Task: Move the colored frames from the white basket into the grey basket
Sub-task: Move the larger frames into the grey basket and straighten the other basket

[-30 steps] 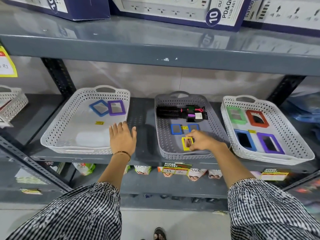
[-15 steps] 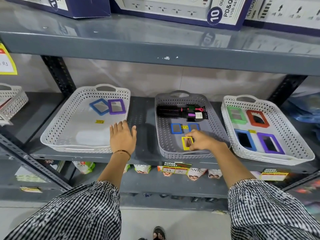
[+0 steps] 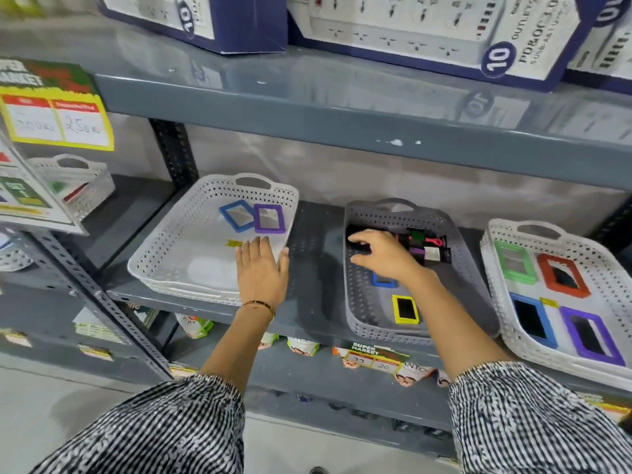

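The white basket (image 3: pixel 164 248) on the left of the shelf holds a blue frame (image 3: pixel 236 215) and a purple frame (image 3: pixel 269 218) near its back. My left hand (image 3: pixel 261 271) lies flat, fingers apart, on that basket's right front rim. In the grey basket (image 3: pixel 461 268) a yellow frame (image 3: pixel 405 309) lies free near the front. Behind it is a blue frame (image 3: pixel 383 280), partly hidden by my right wrist. My right hand (image 3: pixel 383 254) hovers with fingers spread over the black hairbrush (image 3: pixel 355 232) at the back of the grey basket.
A second white basket (image 3: pixel 492 268) at the right holds green, red, blue and purple frames. The upper shelf edge (image 3: pixel 342 124) with boxed power strips overhangs the baskets. A price sign (image 3: pixel 56 121) and another small basket are at far left.
My right hand has let go of the yellow frame and moved back over the hairbrush. The yellow frame now lies in the grey basket. My left hand stays on the white basket's rim.
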A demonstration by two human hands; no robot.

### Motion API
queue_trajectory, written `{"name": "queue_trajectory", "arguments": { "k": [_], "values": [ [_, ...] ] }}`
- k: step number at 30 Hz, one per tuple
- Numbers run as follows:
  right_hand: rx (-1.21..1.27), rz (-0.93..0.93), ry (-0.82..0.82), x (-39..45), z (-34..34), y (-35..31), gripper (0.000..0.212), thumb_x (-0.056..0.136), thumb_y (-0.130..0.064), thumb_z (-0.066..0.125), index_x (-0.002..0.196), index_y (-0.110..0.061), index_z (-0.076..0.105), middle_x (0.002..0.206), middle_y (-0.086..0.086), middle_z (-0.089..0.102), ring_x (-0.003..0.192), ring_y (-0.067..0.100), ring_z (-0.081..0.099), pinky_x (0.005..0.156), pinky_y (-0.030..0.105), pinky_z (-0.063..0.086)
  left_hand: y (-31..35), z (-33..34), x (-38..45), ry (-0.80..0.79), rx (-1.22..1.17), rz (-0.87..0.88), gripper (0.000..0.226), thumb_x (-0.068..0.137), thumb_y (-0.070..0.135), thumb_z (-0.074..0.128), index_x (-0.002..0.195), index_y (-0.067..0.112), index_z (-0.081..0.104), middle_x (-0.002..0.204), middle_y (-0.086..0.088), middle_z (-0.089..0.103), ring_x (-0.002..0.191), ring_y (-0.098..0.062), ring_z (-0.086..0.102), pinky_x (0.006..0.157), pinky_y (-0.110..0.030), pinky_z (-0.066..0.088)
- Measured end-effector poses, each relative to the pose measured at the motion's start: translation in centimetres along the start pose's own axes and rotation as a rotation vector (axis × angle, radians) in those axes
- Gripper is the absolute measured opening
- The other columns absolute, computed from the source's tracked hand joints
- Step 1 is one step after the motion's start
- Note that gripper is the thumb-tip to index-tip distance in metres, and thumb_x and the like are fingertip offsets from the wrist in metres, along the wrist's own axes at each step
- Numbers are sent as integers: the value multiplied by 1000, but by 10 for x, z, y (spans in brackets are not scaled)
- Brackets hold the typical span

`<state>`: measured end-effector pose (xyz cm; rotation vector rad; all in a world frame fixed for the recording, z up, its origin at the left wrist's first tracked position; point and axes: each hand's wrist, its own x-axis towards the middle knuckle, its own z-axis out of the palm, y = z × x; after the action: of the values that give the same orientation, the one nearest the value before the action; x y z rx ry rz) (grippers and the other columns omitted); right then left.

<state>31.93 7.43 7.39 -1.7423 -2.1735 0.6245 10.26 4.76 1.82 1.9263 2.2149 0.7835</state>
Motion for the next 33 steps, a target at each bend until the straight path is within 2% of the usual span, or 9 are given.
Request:
{"name": "queue_trajectory", "arguments": {
  "k": [5, 11, 13, 16, 20, 22, 24, 29, 33],
  "values": [
    [51, -80, -13, 45, 27, -51, 46, 85, -21, 66, 128, -6, 56, 134, 14, 58, 120, 28, 57, 105, 37, 45, -28, -20, 14, 54, 13, -78, 56, 94, 38, 30, 132, -1, 36, 141, -25, 39, 134, -41, 27, 115, -49, 13],
    [152, -11, 54, 99, 76, -115, 37, 91, -29, 57, 120, -5, 59, 123, 18, 64, 113, 34, 59, 93, 35, 48, -56, -31, 24, 72, 97, -175, 54, 96, 35, 37, 133, -5, 33, 142, -28, 34, 135, -43, 23, 115, -48, 7],
    [165, 5, 73, 117, 94, -125, 39, 91, -29, 56, 118, -1, 59, 120, 21, 64, 112, 35, 60, 93, 38, 49, -58, -31, 23, 62, 122, -185, 57, 96, 36, 35, 135, -5, 29, 145, -28, 30, 137, -42, 19, 116, -47, 5],
    [108, 110, 65, 145, 118, -133, 50, 91, -35, 55, 121, 6, 53, 123, 26, 60, 113, 38, 58, 93, 41, 49, -61, -24, 20, 44, 161, -198, 60, 97, 40, 30, 137, -3, 25, 148, -26, 26, 138, -40, 16, 116, -45, 3],
    [-70, 285, 9, 175, 142, -134, 79, 90, -50, 47, 138, 9, 27, 140, 31, 41, 125, 40, 47, 100, 44, 46, -60, -23, 21, 41, 159, -178, 62, 96, 44, 26, 139, -2, 24, 149, -25, 24, 139, -39, 14, 115, -43, 2],
    [-169, 325, -32, 185, 151, -132, 83, 91, -55, 39, 143, 7, 19, 145, 31, 34, 132, 42, 39, 107, 46, 39, -61, -21, 21, 38, 169, -163, 62, 96, 45, 27, 139, 0, 24, 149, -24, 24, 139, -39, 14, 115, -43, 1],
    [-232, 335, -54, 190, 156, -129, 84, 91, -58, 37, 144, 5, 20, 146, 31, 34, 134, 43, 37, 111, 49, 34, -62, -21, 20, 47, 191, -161, 65, 95, 48, 22, 137, -1, 28, 147, -24, 29, 138, -40, 19, 115, -44, 5],
    [-283, 347, -47, 192, 161, -130, 81, 94, -45, 46, 146, 4, 9, 150, 31, 26, 138, 44, 29, 114, 50, 32, -62, -20, 21, 43, 202, -168, 69, 90, 50, 16, 134, -1, 34, 143, -24, 36, 136, -40, 25, 114, -45, 8],
    [-242, 357, -12, 190, 155, -130, 89, 87, -39, 60, 146, 4, 8, 145, 32, 31, 133, 44, 35, 109, 47, 37, -62, -20, 21, 24, 196, -161, 73, 88, 52, 10, 136, 0, 31, 145, -23, 33, 137, -39, 23, 114, -43, 5]
  ]
}}
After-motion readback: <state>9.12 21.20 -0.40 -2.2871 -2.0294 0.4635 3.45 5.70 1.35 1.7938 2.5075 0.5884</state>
